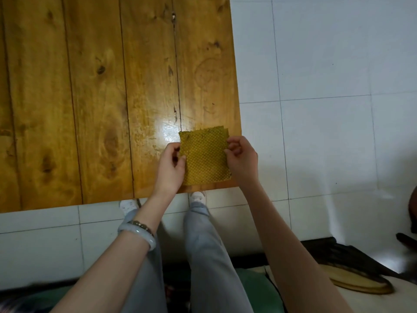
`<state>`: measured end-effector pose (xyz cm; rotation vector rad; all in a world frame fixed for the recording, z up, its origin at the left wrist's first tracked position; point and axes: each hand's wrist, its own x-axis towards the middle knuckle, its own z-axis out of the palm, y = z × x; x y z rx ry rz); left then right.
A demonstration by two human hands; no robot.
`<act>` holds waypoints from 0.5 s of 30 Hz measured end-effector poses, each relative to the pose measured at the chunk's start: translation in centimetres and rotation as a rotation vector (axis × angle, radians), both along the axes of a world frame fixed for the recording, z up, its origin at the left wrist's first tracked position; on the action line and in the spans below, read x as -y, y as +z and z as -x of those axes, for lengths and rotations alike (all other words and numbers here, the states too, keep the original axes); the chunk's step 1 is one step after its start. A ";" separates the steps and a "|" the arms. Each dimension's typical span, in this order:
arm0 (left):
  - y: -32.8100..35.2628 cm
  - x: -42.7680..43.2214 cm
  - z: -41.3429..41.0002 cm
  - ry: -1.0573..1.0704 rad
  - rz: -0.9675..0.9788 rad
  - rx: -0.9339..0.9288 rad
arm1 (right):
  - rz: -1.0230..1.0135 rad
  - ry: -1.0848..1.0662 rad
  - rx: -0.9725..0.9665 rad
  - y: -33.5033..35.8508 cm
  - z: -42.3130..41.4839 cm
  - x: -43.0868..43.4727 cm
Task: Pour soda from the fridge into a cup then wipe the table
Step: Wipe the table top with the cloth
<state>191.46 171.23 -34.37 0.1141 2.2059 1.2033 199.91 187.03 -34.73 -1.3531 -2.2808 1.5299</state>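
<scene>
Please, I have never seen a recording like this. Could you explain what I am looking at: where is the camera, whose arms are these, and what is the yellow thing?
There is no machine here. A person wears one camera on the head, so this single picture looks down along their own arms. The left hand, with a pale bangle on its wrist, and the right hand each pinch a side edge of a yellow dotted cloth. The cloth looks folded and sits over the near right corner of a wooden table. I cannot tell whether it touches the wood. Below are the person's grey trousers and a white tiled floor.
</scene>
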 end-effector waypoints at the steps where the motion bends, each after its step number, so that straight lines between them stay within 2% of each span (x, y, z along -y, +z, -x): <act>1: 0.0 -0.4 -0.3 -0.002 0.010 -0.004 | 0.004 -0.007 -0.003 -0.1 -0.3 -0.3; 15: -1.3 -1.3 -1.1 0.074 0.092 0.003 | -0.026 -0.023 0.002 -1.0 -1.5 -1.3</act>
